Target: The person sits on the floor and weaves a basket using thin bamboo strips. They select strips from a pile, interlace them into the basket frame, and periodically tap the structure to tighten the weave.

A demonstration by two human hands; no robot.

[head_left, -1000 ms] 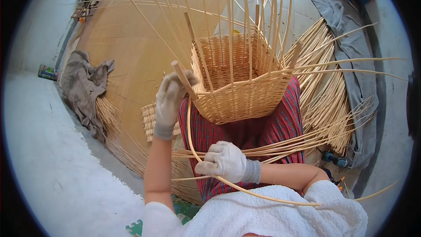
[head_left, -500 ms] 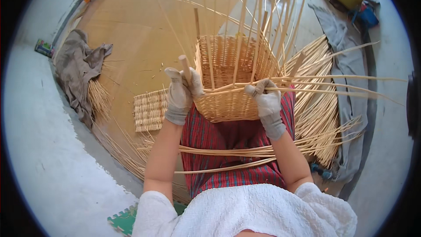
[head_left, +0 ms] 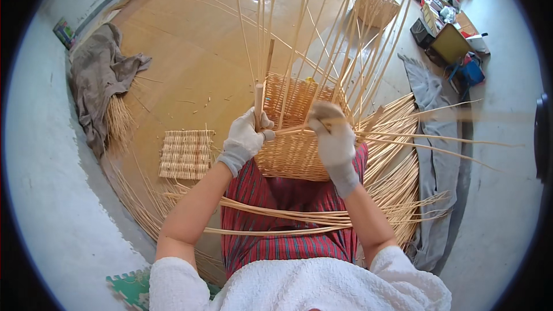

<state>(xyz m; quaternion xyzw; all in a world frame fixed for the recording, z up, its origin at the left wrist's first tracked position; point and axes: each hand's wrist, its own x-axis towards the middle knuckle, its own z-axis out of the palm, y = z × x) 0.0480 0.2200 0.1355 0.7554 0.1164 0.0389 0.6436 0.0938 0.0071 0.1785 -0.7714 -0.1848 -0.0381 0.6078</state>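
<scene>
A square wicker basket [head_left: 295,160], woven from pale rods, rests at my knees with its open top toward me. Tall thin stakes [head_left: 296,34] rise from its walls, and thicker posts stand at the corners. My gloved left hand [head_left: 245,138] is closed around the near left corner, its thumb and fingers about the thick corner post [head_left: 258,103] and the rim. Over the front rim, my gloved right hand [head_left: 335,141] is raised with curled fingers around a willow rod, which trails off to the right in a blur. Other loose rods [head_left: 438,137] stick out rightward from the rim.
Several rods [head_left: 288,214] lie across my red striped lap cloth [head_left: 259,245]. A woven panel [head_left: 185,155] lies on the floor at left, near a draped grey cloth [head_left: 95,63]. A large willow bundle [head_left: 397,178] sits at right; another basket [head_left: 377,7] stands farther back.
My right hand has lifted off the front rim and moved slightly left, blurred, with a rod. The left hand still holds the corner. The whole view has shifted, showing more of the far floor.
</scene>
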